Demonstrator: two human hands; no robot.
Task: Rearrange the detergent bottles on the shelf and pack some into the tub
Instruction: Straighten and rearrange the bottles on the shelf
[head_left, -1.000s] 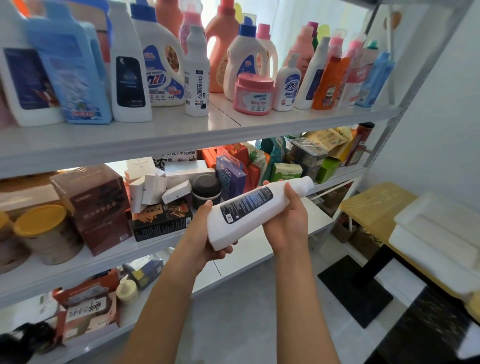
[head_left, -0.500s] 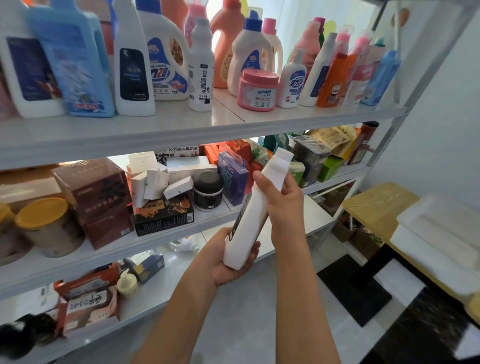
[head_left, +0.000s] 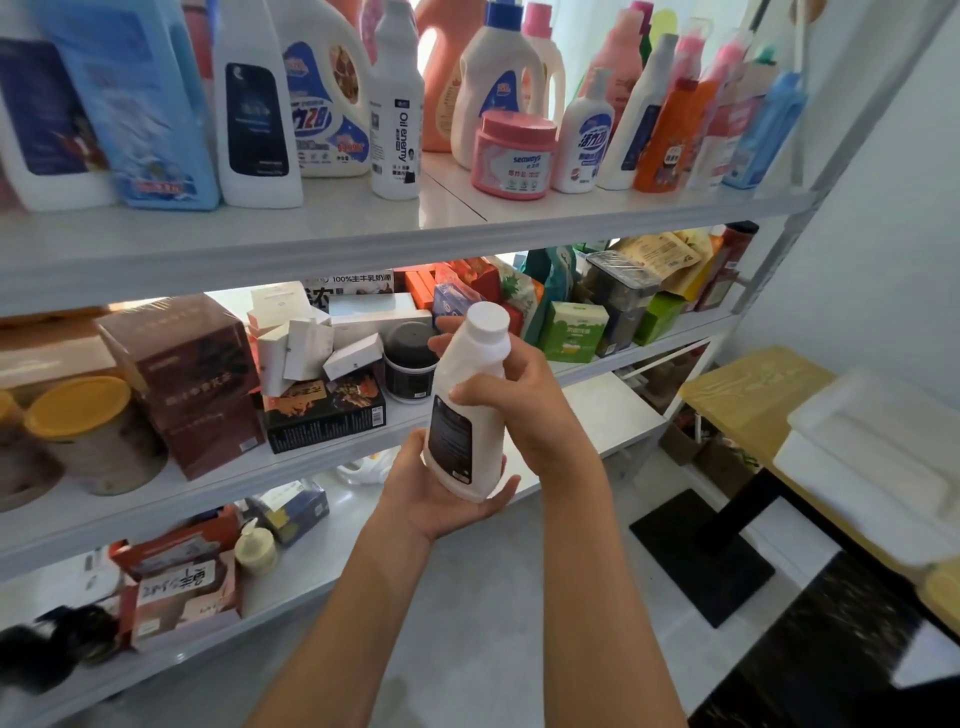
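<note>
Smooth white plastic bottle (head_left: 470, 410) with matt dark label; glossy white shelf (head_left: 332, 228); yellowish wood-grain table (head_left: 748, 389).

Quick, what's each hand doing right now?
Left hand: cradling the base of the white bottle.
Right hand: gripping the same bottle's upper body.

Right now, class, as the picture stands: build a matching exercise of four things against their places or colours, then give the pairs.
Things:
1. white bottle
2. pink jar
3. yellow-lidded can
4. orange bottle

Places:
A. middle shelf, left
B. top shelf, right
C. held in both hands
D. top shelf, centre

Pairs: 1-C, 2-D, 3-A, 4-B
</note>
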